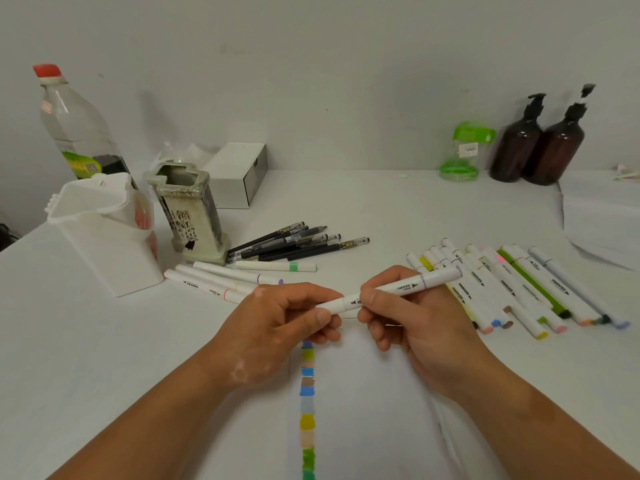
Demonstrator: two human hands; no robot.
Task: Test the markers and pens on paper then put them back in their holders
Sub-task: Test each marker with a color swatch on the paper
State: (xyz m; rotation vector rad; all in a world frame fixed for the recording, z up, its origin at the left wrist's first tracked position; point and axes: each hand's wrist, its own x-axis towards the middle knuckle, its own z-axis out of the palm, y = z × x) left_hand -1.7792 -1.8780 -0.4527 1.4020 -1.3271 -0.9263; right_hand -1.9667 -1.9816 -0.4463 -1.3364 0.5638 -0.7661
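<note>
Nearest me, the paper [363, 410] carries a column of colour swatches [307, 410]; above it my left hand [277, 327] pinches the lower end of a white marker [391, 289], fingers curled on it; my right hand [408, 317] grasps the barrel, and the marker tilts up to the right; beyond, loose markers lie in two groups: right group [512, 285], left group [214, 282]; furthest, dark pens [298, 242] lie beside a ceramic holder [190, 209], with a white plastic holder [104, 237] to its left.
</note>
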